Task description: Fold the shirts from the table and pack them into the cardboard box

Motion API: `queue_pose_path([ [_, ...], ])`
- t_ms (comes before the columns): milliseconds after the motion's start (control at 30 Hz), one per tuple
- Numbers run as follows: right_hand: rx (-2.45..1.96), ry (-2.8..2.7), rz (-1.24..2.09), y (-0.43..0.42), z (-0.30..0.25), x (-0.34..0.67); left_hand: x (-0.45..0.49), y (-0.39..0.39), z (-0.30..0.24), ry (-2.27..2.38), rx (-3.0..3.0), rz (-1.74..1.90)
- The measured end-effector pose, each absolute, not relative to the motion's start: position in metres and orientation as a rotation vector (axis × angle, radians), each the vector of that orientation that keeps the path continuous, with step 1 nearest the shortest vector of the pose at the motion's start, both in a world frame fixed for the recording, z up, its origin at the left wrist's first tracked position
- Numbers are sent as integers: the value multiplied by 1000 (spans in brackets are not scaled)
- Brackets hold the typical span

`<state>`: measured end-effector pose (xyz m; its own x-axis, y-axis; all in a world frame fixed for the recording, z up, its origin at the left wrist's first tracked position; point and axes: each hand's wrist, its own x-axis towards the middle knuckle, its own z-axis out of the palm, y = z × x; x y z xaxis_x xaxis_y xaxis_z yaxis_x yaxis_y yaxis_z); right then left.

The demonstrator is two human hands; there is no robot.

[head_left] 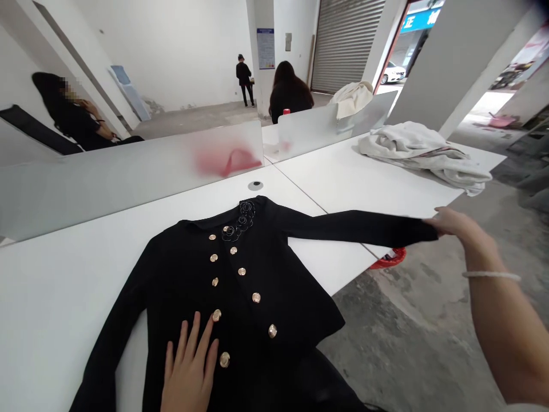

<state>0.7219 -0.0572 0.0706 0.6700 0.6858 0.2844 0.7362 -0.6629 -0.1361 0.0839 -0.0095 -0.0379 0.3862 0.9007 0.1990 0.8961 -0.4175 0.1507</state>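
Observation:
A black jacket with two rows of gold buttons and dark flower trim at its collar lies spread on the white table. My left hand rests flat on the jacket's front, fingers spread, beside a gold button. Out at the right, my right hand pinches the cuff of one sleeve, which stretches sideways past the table's edge. The other sleeve hangs down toward the lower left. Parts of the jacket's lower hem run out of view.
Frosted dividers stand along the table's back. A pile of pale cloth lies on the right table section, and more cream cloth drapes over a divider. A red bag shows below the table edge. Several people are beyond the dividers.

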Motion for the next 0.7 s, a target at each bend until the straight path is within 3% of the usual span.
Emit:
queue_pose_path([
  [167,-2479,-1552,-116,-4,58,644,89,-10,-32,1694,2648,382],
  [300,-1790,-2099,-90,54,62,522,93,-11,-31,1689,2751,440],
  [400,-1507,-2395,-36,97,53,439,94,-15,-34,1694,2797,489],
  [700,-1619,-2591,219,220,-3,360,99,8,-31,1797,2738,420],
])
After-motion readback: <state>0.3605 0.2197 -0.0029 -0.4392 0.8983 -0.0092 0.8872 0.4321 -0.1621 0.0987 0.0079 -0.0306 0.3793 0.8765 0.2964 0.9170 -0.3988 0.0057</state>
